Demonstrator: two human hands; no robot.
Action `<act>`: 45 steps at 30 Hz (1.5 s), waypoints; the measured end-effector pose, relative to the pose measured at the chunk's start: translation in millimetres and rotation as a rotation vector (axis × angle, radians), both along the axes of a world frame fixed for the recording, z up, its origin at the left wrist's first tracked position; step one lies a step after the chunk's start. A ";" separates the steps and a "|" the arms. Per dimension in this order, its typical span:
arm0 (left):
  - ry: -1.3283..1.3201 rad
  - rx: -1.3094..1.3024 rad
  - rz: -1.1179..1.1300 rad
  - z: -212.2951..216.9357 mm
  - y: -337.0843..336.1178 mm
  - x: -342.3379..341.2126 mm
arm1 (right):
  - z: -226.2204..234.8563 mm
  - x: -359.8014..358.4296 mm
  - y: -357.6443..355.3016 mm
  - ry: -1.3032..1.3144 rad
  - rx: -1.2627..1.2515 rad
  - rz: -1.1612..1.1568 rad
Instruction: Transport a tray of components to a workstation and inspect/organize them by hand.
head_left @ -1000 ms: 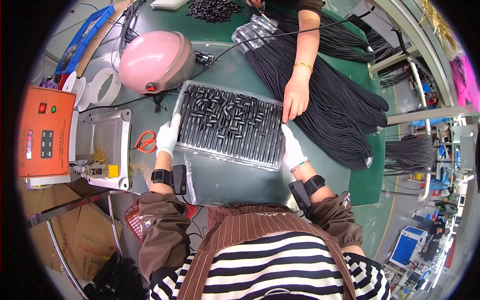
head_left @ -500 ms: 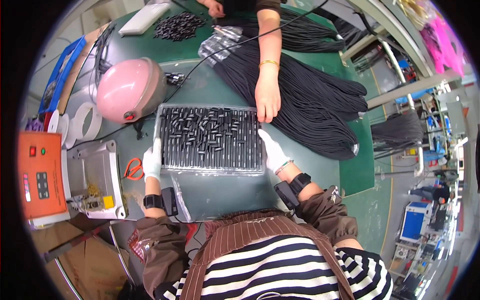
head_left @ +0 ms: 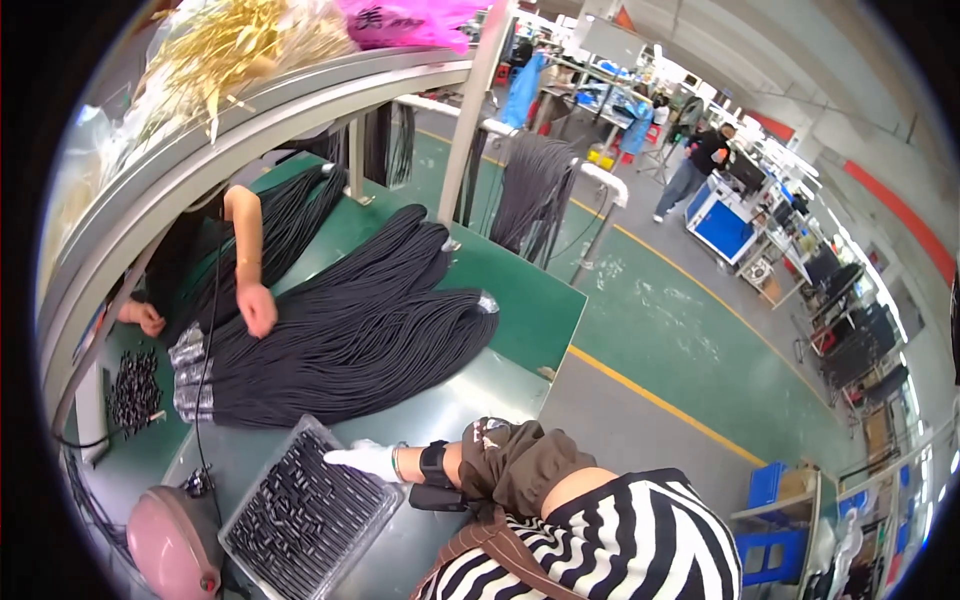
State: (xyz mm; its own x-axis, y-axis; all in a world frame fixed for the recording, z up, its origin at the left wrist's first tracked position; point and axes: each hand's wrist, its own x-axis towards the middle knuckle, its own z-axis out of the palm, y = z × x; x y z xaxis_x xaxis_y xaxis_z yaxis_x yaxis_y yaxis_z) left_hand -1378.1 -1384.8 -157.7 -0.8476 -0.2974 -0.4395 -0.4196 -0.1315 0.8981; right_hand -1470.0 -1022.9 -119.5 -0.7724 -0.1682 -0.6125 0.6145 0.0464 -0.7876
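Observation:
A clear plastic tray [head_left: 377, 517] lies on the table, filled with short black tube-like pieces [head_left: 305, 500]. Many pieces stand in neat rows, while others lie loose on top. My right hand [head_left: 366, 460], in a white glove, holds the tray's right edge, its fingers reaching over the rim. My left hand is out of the picture. Beyond the tray stretches a thick bundle of black cables [head_left: 350, 340]. Across the table, a co-worker's bare hand [head_left: 257, 309] is over the cables, and their other hand [head_left: 150, 319] is near a heap of small black pieces [head_left: 135, 390].
A pink rounded device [head_left: 165, 540] stands left of the tray, with a thin black cord hanging nearby. A metal frame [head_left: 270, 95] carrying bags crosses overhead at the upper left. Past the green table's right edge [head_left: 565, 335] runs a floor aisle; a person [head_left: 705, 160] stands farther off.
The view has swung to the right, so my left hand has left the picture. My right hand stays at the tray's edge. The co-worker's hand has moved off the tray's corner.

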 end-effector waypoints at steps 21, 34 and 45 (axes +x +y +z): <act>-0.397 -0.622 0.262 30.5 14.1 41.5 | -9.6 10.4 0.2 0.181 -0.078 0.002; -0.385 -0.660 0.249 29.6 17.6 28.6 | -15.3 -1.9 3.7 0.173 -0.139 -0.033; -0.363 -0.659 0.250 28.4 18.1 34.1 | -15.8 4.0 2.7 0.143 -0.189 -0.057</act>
